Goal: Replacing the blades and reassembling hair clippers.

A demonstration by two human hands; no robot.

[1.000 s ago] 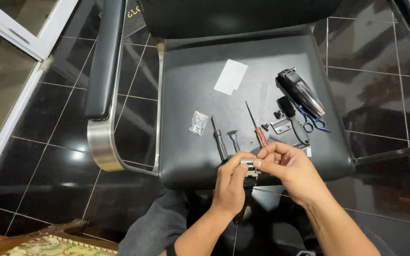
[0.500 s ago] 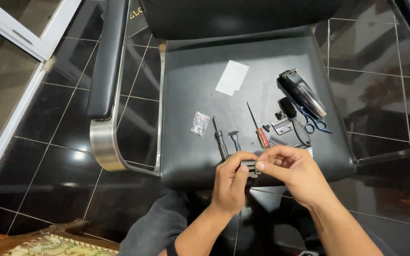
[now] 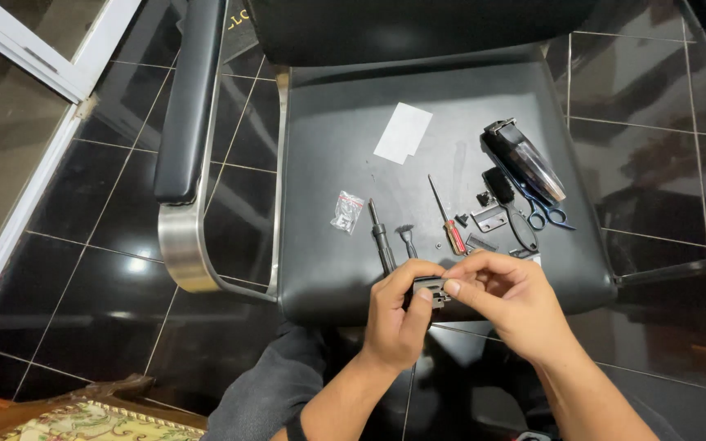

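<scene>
1. 2 hands meet at the front edge of the black chair seat [image 3: 345, 163]; I see my left hand [image 3: 398, 318] and right hand [image 3: 504, 302] both pinching a small black clipper part [image 3: 431, 290] between thumb and fingertips.
2. The part sits over the seat's front lip, partly hidden by my fingers.
3. Just beyond my hands lie a dark screwdriver [image 3: 382, 238], a small black brush [image 3: 407, 239] and a red-handled screwdriver [image 3: 446, 219].
4. Further right I see the hair clipper [image 3: 526, 161], blue-handled scissors [image 3: 545, 212] and a small metal blade plate [image 3: 490, 218].
5. A white card [image 3: 404, 133] lies mid-seat, with a small clear plastic bag [image 3: 346, 211] to its lower left.
</scene>
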